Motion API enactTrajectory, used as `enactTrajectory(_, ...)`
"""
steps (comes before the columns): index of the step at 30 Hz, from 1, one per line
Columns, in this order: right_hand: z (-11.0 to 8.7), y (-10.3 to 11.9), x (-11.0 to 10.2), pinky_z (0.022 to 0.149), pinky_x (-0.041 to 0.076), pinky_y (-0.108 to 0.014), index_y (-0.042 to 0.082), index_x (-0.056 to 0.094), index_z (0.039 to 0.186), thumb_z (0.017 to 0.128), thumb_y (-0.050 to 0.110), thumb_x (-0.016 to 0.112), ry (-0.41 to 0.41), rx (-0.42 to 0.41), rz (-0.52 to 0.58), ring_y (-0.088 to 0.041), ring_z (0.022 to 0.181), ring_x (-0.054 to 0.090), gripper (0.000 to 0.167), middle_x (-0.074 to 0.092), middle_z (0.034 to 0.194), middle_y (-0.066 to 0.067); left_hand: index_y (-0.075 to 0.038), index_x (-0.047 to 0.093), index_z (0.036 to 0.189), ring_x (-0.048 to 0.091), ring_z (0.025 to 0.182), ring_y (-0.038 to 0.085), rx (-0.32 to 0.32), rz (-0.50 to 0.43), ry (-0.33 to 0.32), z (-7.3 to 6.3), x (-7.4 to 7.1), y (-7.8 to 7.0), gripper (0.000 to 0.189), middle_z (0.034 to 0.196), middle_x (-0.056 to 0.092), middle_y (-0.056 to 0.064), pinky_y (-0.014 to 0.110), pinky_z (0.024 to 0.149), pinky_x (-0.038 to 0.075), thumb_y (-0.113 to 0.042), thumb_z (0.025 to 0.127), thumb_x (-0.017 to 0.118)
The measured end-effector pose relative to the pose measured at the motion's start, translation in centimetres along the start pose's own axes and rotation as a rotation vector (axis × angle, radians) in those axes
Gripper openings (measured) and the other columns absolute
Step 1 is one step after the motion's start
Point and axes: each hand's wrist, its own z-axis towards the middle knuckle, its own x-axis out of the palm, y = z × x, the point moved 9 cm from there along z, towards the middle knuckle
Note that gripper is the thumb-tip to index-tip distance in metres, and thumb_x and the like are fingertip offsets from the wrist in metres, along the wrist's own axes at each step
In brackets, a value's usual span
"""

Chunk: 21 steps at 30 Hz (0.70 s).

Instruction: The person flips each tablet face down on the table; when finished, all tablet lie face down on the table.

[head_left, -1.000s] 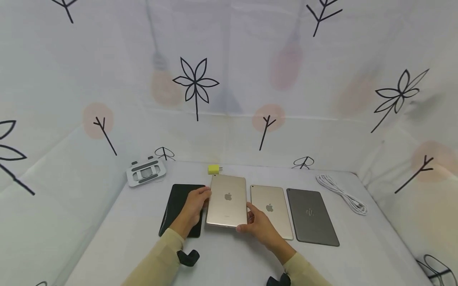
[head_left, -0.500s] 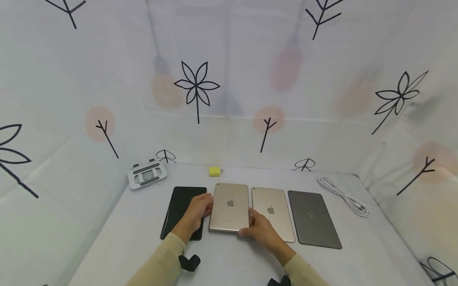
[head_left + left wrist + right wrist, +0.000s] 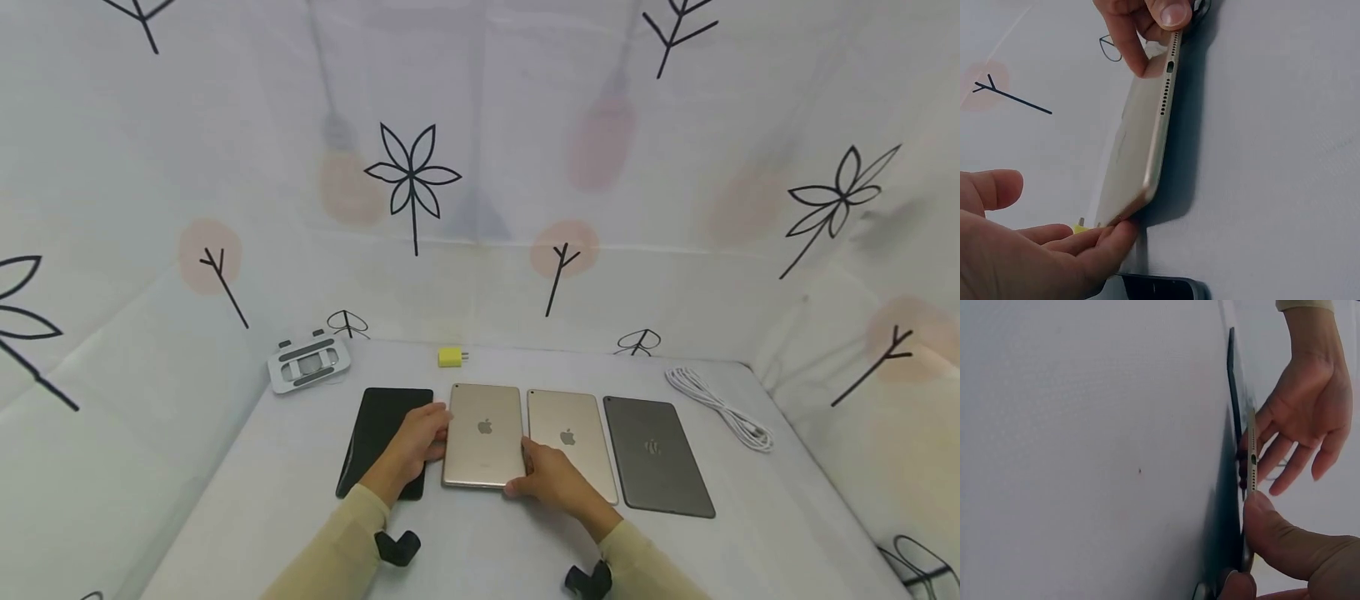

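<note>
A gold tablet lies back up in the middle of the head view, its apple logo showing. My right hand grips its lower right corner; in the right wrist view the thumb is on the edge with the charging port. At the left edge is my left hand. The left wrist view shows its straight fingers touching that edge, thumb apart. A shadow falls along the tablet's port edge. Left of it, partly under my left arm, lies a black tablet.
Right of it are a second gold tablet and a dark grey tablet. Behind stands a yellow charger plug. A coiled white cable lies far right, a grey-white stand back left. Patterned cloth rises behind the table.
The gold tablet has come down and slightly to the right, beside the second gold one. Both hands moved along with it, hardly at all in the last half second.
</note>
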Motion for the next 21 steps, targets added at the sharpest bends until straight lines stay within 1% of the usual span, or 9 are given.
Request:
enactTrajectory(3,0.0,0.15,-0.11,0.048,0.029,-0.023,-0.019,0.036,0.146,0.078,0.024,0.088,0.012,0.004,-0.034,-0.011,0.057,0.039,0.096,0.045,0.06,0.004,0.0,0.04,0.154,0.056,0.112,0.029,0.006,0.048,0.002,-0.11,0.15,-0.11,0.057,0.132,0.059,0.018,0.051,0.102,0.05,-0.024,0.104,0.053)
enactTrajectory(7,0.11,0.33,-0.14,0.048,0.03,-0.023,-0.019,0.038,0.145,0.077,0.024,0.089,0.016,0.005,-0.069,-0.011,0.055,0.04,0.096,0.045,0.058,0.005,-0.001,0.039,0.154,0.057,0.111,0.027,0.018,0.088,-0.003,-0.18,0.14,-0.16,0.057,0.131,0.06,0.017,0.05,0.101,0.051,-0.025,0.104,0.052)
enactTrajectory(11,0.42,0.43,-0.11,0.05,0.034,-0.024,-0.02,0.042,0.143,0.074,0.025,0.09,0.013,0.005,-0.125,-0.011,0.055,0.045,0.095,0.052,0.06,0.001,-0.001,0.04,0.154,0.056,0.11,0.026,0.02,0.121,-0.022,-0.24,0.11,-0.18,0.058,0.134,0.059,0.016,0.046,0.1,0.05,-0.026,0.103,0.054)
enactTrajectory(15,0.76,0.43,-0.05,0.056,0.041,-0.026,-0.018,0.046,0.14,0.073,0.028,0.091,0.01,0.014,-0.195,-0.014,0.065,0.054,0.093,0.066,0.078,-0.009,-0.002,0.042,0.153,0.056,0.114,0.027,0.014,0.156,-0.046,-0.36,0.23,-0.3,0.059,0.141,0.057,0.017,0.047,0.104,0.047,-0.027,0.102,0.056)
enactTrajectory(18,0.9,0.39,0.06,0.058,0.045,-0.029,-0.017,0.05,0.137,0.072,0.029,0.092,0.01,0.025,-0.222,-0.016,0.068,0.056,0.089,0.069,0.085,-0.012,-0.003,0.043,0.153,0.056,0.119,0.028,0.009,0.163,-0.057,-0.47,0.31,-0.29,0.058,0.146,0.054,0.019,0.05,0.109,0.044,-0.027,0.101,0.056)
enactTrajectory(21,0.92,0.3,0.32,0.06,0.049,-0.031,-0.016,0.051,0.136,0.073,0.028,0.091,0.016,0.032,-0.231,-0.017,0.069,0.057,0.086,0.07,0.09,-0.016,-0.002,0.043,0.153,0.057,0.122,0.03,0.015,0.16,-0.054,-0.51,0.4,-0.31,0.059,0.147,0.053,0.02,0.052,0.111,0.042,-0.027,0.101,0.056)
